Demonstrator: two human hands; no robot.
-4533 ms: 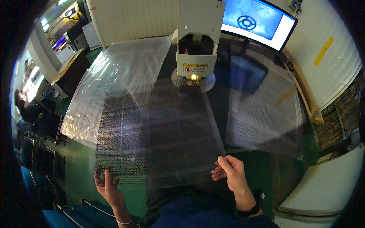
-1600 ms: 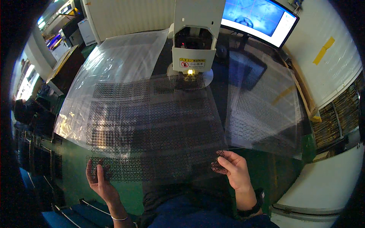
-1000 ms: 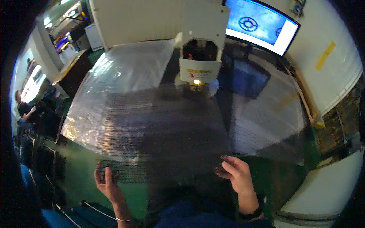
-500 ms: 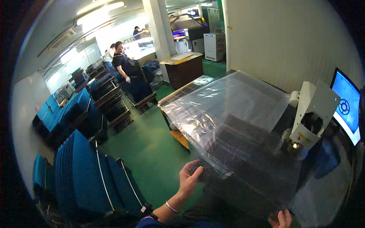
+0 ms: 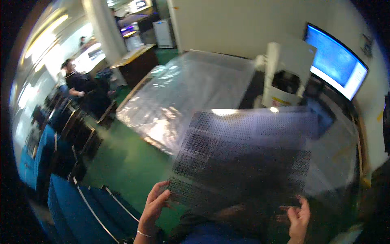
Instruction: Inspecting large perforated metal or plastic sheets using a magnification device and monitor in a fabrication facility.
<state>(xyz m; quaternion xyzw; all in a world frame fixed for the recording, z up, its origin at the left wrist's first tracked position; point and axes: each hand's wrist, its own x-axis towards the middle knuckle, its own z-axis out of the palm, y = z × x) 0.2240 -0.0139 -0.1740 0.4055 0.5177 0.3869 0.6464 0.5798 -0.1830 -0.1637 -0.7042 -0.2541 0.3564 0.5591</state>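
A large, dark, see-through film sheet (image 5: 243, 150) with fine printed patterns hangs in front of me, tilted, its far edge near the white machine head. My left hand (image 5: 153, 205) pinches its near left corner between thumb and fingers; a bracelet sits on that wrist. At the near right corner, my right hand (image 5: 298, 215) grips the sheet the same way. Beyond the film, a clear plastic sheet (image 5: 195, 81) with bright reflections covers the table. My legs show faintly below and through the film.
A white machine head (image 5: 286, 69) stands over the table beside a lit monitor (image 5: 337, 61). Blue panels in racks (image 5: 77, 207) line the left. Green floor (image 5: 118, 158) runs between them and the table. A person (image 5: 77, 83) works further back near a brown cabinet (image 5: 138, 67).
The view has swung to the right. The film has been raised and levelled out in front of me, and both hands still hold its near corners.
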